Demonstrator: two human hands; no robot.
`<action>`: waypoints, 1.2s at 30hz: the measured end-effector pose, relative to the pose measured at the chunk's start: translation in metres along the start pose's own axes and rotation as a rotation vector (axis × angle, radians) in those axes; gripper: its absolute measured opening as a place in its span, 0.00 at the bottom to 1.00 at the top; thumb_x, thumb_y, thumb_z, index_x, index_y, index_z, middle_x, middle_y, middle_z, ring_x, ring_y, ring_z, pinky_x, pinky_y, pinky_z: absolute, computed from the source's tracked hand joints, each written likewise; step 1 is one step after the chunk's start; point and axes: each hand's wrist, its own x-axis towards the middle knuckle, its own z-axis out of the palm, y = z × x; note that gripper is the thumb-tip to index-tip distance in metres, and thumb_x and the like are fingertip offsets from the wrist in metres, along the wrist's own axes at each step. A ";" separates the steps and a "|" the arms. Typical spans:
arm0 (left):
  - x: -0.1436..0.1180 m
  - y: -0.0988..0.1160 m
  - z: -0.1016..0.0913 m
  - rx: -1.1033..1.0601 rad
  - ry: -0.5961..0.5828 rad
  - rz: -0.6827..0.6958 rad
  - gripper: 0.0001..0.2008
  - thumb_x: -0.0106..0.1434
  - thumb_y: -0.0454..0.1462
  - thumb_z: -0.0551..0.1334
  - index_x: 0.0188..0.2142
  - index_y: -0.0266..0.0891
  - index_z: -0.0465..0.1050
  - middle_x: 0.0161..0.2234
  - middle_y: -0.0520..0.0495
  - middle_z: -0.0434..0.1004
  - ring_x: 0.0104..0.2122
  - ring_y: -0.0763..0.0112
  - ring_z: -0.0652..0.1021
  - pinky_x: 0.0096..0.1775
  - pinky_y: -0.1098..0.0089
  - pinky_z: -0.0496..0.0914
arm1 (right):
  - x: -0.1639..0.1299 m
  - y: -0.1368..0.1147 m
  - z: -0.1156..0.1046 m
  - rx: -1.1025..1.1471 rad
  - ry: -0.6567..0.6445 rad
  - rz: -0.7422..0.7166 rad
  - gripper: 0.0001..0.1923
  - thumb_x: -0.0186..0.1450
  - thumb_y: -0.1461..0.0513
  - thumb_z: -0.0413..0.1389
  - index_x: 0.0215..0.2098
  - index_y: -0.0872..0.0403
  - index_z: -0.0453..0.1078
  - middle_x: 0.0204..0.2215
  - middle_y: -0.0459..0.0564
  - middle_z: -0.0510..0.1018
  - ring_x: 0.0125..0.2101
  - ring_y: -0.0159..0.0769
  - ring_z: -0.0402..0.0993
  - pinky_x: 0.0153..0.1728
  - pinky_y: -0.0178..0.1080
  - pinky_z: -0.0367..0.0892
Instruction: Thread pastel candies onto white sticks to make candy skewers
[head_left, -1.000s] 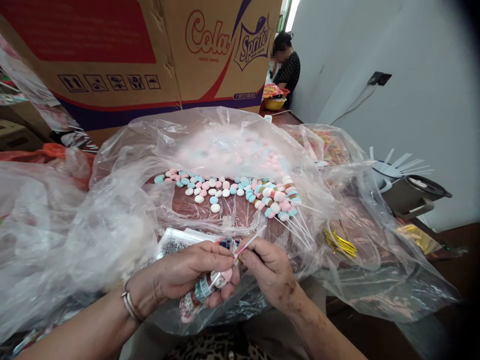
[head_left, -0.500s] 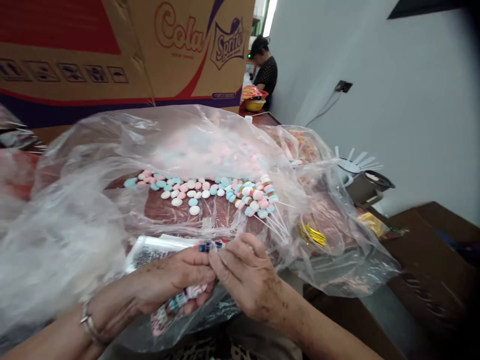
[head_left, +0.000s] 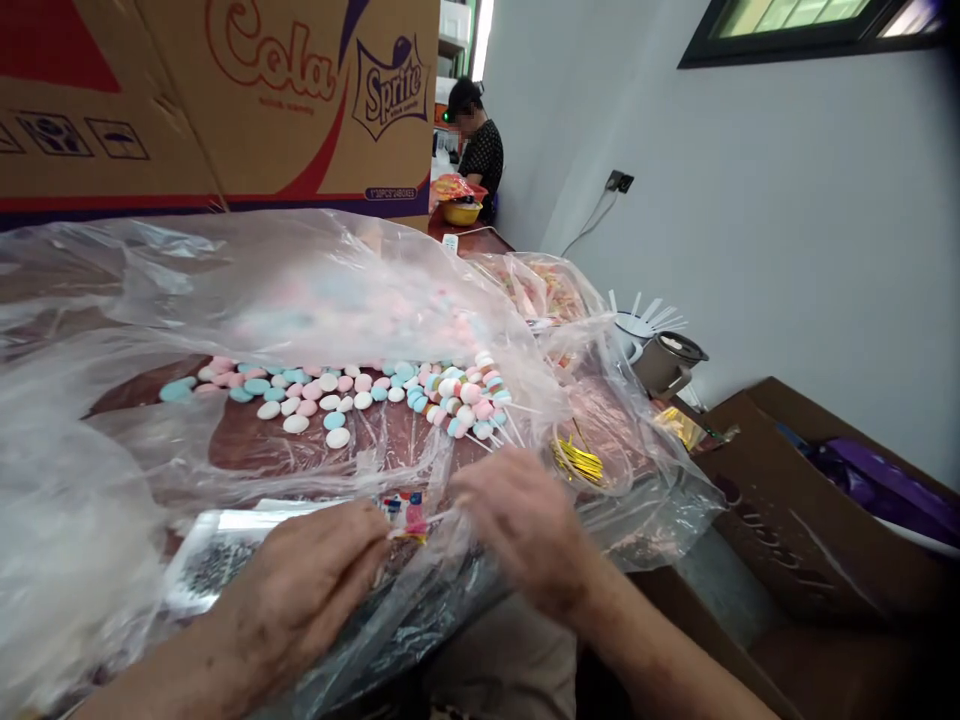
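Note:
My left hand is closed, knuckles up, on a wrapped candy in a clear wrapper with red, blue and yellow print; most of it is hidden under the fingers. A thin white stick runs from that wrapper to my right hand, which is smeared by motion, its fingers drawn together at the stick's end. Just beyond, several candy skewers of pink, white, blue and brown pieces lie in a pile, sticks toward me. Loose pastel candies spread to their left. Gold twist ties lie to the right.
A big clear plastic bag of candies covers the table's back. Behind it stands a cardboard box. Printed wrappers lie at left. Mugs stand at right, above an open carton. A person works farther back.
My view has swung right. My left hand has turned knuckles up, covering most of the wrapped candy. My right hand has drawn slightly away, baring the stick between the hands.

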 end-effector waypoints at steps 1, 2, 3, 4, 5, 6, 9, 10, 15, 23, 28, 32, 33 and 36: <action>0.000 -0.002 -0.003 -0.067 -0.037 -0.138 0.10 0.69 0.38 0.58 0.32 0.43 0.75 0.23 0.53 0.73 0.22 0.72 0.72 0.25 0.74 0.65 | -0.003 0.014 -0.013 -0.050 0.045 0.096 0.13 0.73 0.65 0.46 0.37 0.55 0.71 0.32 0.51 0.77 0.36 0.36 0.70 0.39 0.38 0.63; -0.001 -0.005 -0.005 -0.155 -0.070 -0.274 0.11 0.69 0.41 0.59 0.31 0.43 0.75 0.22 0.53 0.72 0.21 0.73 0.70 0.23 0.75 0.63 | -0.007 0.031 -0.027 -0.144 0.023 0.197 0.12 0.73 0.64 0.47 0.38 0.55 0.72 0.32 0.50 0.77 0.36 0.37 0.71 0.39 0.37 0.63; -0.001 -0.006 -0.006 -0.263 -0.089 -0.401 0.13 0.68 0.44 0.60 0.29 0.42 0.75 0.21 0.53 0.71 0.20 0.73 0.69 0.22 0.75 0.61 | -0.011 0.048 -0.038 -0.254 -0.090 0.322 0.12 0.73 0.63 0.48 0.37 0.54 0.73 0.33 0.50 0.78 0.36 0.37 0.72 0.38 0.37 0.63; 0.000 -0.008 -0.007 -0.385 -0.081 -0.513 0.15 0.66 0.46 0.62 0.27 0.41 0.75 0.20 0.53 0.71 0.19 0.74 0.68 0.21 0.76 0.60 | -0.015 0.065 -0.048 -0.357 -0.245 0.448 0.12 0.72 0.63 0.49 0.35 0.54 0.73 0.33 0.50 0.78 0.35 0.36 0.72 0.37 0.36 0.62; 0.001 -0.008 -0.006 -0.513 -0.061 -0.598 0.16 0.64 0.47 0.63 0.26 0.41 0.75 0.19 0.53 0.71 0.19 0.74 0.68 0.21 0.76 0.61 | -0.019 0.081 -0.054 -0.450 -0.432 0.548 0.13 0.72 0.63 0.48 0.35 0.53 0.74 0.33 0.49 0.78 0.34 0.36 0.72 0.35 0.35 0.61; 0.002 -0.007 -0.005 -0.634 -0.046 -0.668 0.16 0.62 0.48 0.65 0.24 0.40 0.74 0.19 0.53 0.71 0.19 0.74 0.69 0.21 0.76 0.61 | -0.023 0.094 -0.058 -0.477 -0.501 0.581 0.12 0.70 0.65 0.50 0.33 0.53 0.74 0.29 0.48 0.78 0.31 0.35 0.72 0.32 0.35 0.59; 0.007 -0.003 0.001 -0.880 -0.012 -0.829 0.14 0.57 0.45 0.68 0.22 0.38 0.74 0.20 0.53 0.74 0.18 0.76 0.70 0.21 0.77 0.61 | -0.032 0.118 -0.054 -0.534 -0.598 0.632 0.10 0.61 0.71 0.55 0.35 0.54 0.77 0.26 0.49 0.77 0.26 0.35 0.69 0.27 0.35 0.54; 0.008 -0.002 0.003 -0.917 -0.003 -0.861 0.13 0.56 0.44 0.69 0.22 0.38 0.74 0.20 0.52 0.75 0.18 0.76 0.70 0.21 0.78 0.61 | -0.034 0.121 -0.050 -0.548 -0.603 0.638 0.13 0.60 0.72 0.55 0.38 0.54 0.77 0.28 0.50 0.78 0.26 0.36 0.69 0.27 0.36 0.53; 0.006 -0.003 0.006 -0.964 0.014 -0.904 0.14 0.54 0.44 0.71 0.23 0.37 0.74 0.22 0.52 0.77 0.18 0.76 0.72 0.21 0.78 0.62 | -0.038 0.123 -0.046 -0.547 -0.588 0.632 0.16 0.64 0.71 0.51 0.45 0.51 0.76 0.33 0.51 0.79 0.28 0.36 0.70 0.28 0.35 0.54; 0.005 -0.003 0.004 -1.024 -0.015 -0.937 0.13 0.55 0.43 0.71 0.23 0.38 0.74 0.22 0.52 0.77 0.18 0.76 0.72 0.22 0.77 0.64 | -0.044 0.123 -0.059 -0.486 -0.452 0.629 0.15 0.71 0.61 0.47 0.32 0.51 0.74 0.24 0.48 0.76 0.26 0.36 0.69 0.27 0.35 0.56; 0.001 -0.003 0.004 -1.084 -0.023 -0.925 0.13 0.54 0.42 0.72 0.23 0.37 0.74 0.23 0.52 0.77 0.18 0.77 0.73 0.21 0.78 0.64 | -0.049 0.122 -0.066 -0.472 -0.347 0.652 0.16 0.69 0.57 0.48 0.26 0.51 0.72 0.22 0.47 0.76 0.24 0.36 0.70 0.26 0.35 0.56; 0.003 0.002 0.003 -1.113 0.044 -0.893 0.12 0.54 0.42 0.72 0.23 0.37 0.74 0.23 0.50 0.79 0.18 0.76 0.74 0.21 0.78 0.65 | -0.046 0.102 -0.068 -0.490 -0.062 0.670 0.16 0.69 0.55 0.47 0.31 0.51 0.72 0.25 0.50 0.76 0.27 0.38 0.71 0.27 0.36 0.58; 0.006 0.005 0.003 -1.126 0.060 -0.884 0.12 0.53 0.42 0.72 0.23 0.37 0.74 0.23 0.49 0.80 0.18 0.75 0.74 0.21 0.78 0.65 | -0.042 0.092 -0.064 -0.434 0.064 0.659 0.15 0.69 0.55 0.48 0.33 0.51 0.72 0.26 0.49 0.76 0.27 0.38 0.71 0.28 0.36 0.60; 0.014 0.014 0.006 -1.168 0.071 -0.852 0.11 0.52 0.40 0.72 0.23 0.36 0.74 0.23 0.49 0.80 0.17 0.75 0.74 0.20 0.77 0.65 | -0.025 0.052 -0.038 -0.059 0.270 0.572 0.12 0.69 0.55 0.51 0.34 0.51 0.72 0.23 0.44 0.74 0.25 0.34 0.70 0.29 0.34 0.64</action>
